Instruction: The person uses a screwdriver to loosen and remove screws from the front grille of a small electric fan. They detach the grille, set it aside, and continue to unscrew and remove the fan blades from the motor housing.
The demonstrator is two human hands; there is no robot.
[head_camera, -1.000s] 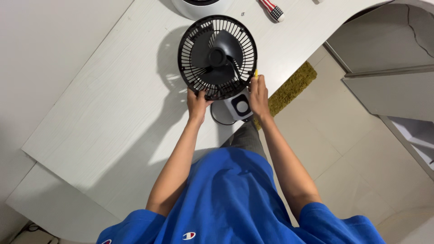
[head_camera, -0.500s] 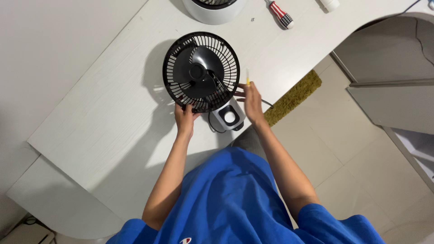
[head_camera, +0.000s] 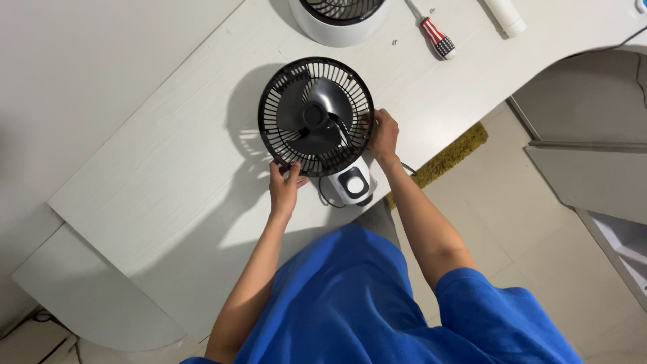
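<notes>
Fan count is two: one black desk fan [head_camera: 317, 116] with a white base [head_camera: 352, 183] stands near the bench's [head_camera: 148, 175] near edge, and one white fan housing [head_camera: 337, 17] sits at the far edge. One red-handled screwdriver [head_camera: 435, 34] and one white tube [head_camera: 507, 17] lie to the far right. The left hand [head_camera: 285, 187] pinches the black grille's near rim, fingers curled. The right hand [head_camera: 384, 135] grips the grille's right rim, forearm angled back toward the blue-shirted body.
</notes>
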